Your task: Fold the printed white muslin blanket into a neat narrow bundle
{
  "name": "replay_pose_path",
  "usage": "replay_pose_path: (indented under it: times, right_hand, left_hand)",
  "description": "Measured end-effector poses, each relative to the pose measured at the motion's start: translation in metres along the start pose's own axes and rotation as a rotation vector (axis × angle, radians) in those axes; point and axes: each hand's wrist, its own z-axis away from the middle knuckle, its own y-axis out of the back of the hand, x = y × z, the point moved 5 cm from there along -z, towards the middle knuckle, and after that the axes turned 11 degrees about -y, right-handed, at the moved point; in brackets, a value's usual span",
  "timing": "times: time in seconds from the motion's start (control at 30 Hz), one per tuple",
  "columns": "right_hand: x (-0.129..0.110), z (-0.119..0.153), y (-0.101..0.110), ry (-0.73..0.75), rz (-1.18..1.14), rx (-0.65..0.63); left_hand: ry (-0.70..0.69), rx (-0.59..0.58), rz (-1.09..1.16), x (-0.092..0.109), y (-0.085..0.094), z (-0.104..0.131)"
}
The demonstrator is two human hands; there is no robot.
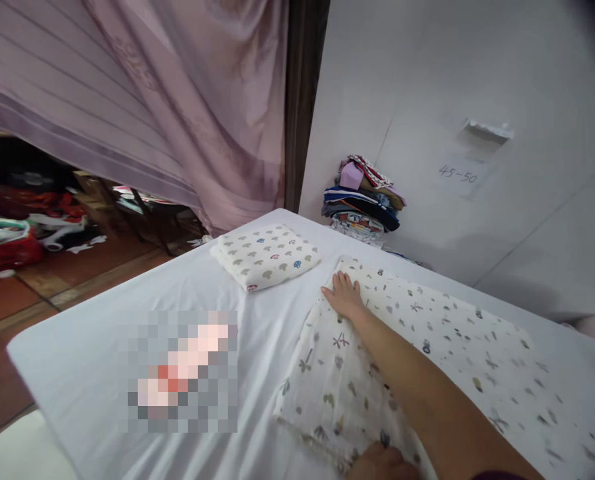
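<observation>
Two hands rest on one patterned cloth (427, 347) that lies spread, partly folded, over the near right part of the white-covered table (102, 360); the right hand (344, 293) reaches forward along the arm and lies flat on the cloth's far left corner, fingers straight and slightly apart, pressing and gripping nothing; the left hand (380, 465) sits at the bottom edge of the view on the cloth's near edge, and only its knuckles show, so whether its fingers are curled into the fabric or merely laid on it I cannot tell. Beyond, a folded cloth with heart shapes (265, 255) lies well apart near the table's far corner, and a stack of folded garments (362, 197) leans against the white wall (477, 80). As a judgement, the thin fabric could drag and wrinkle under the flat palm, since nothing pins the layers together; an uneven edge would follow from the two hands pulling at different rates; the cloth's near left corner also lies close to the table edge and could slip over. A blurred block (177, 370) hides something on the table to the left; the cloth's right end runs out of frame, and the clutter under the curtain (177, 100) is too dim to make out.
</observation>
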Motion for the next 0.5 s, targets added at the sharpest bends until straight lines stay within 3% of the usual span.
replay_pose_path:
  times: [0.1,0.2,0.37,0.43,0.5]
  right_hand:
    - [0.005,0.011,0.009,0.021,-0.036,-0.049]
    - [0.014,0.048,0.015,0.080,-0.046,-0.016]
    - [0.008,0.129,-0.013,0.354,0.011,-0.066]
    - [0.003,0.146,-0.018,0.386,0.009,-0.112]
    - [0.004,0.153,-0.010,0.351,-0.026,-0.152]
  left_hand:
    - [0.087,-0.008,-0.048,0.000,0.006,0.002]
    - [0.054,0.013,-0.035,0.006,0.021,0.002]
    - [0.007,0.021,0.008,0.025,0.069,0.005]
    - [0.035,0.000,0.023,0.033,0.091,0.008]
    - [0.030,-0.019,0.052,0.041,0.110,0.010]
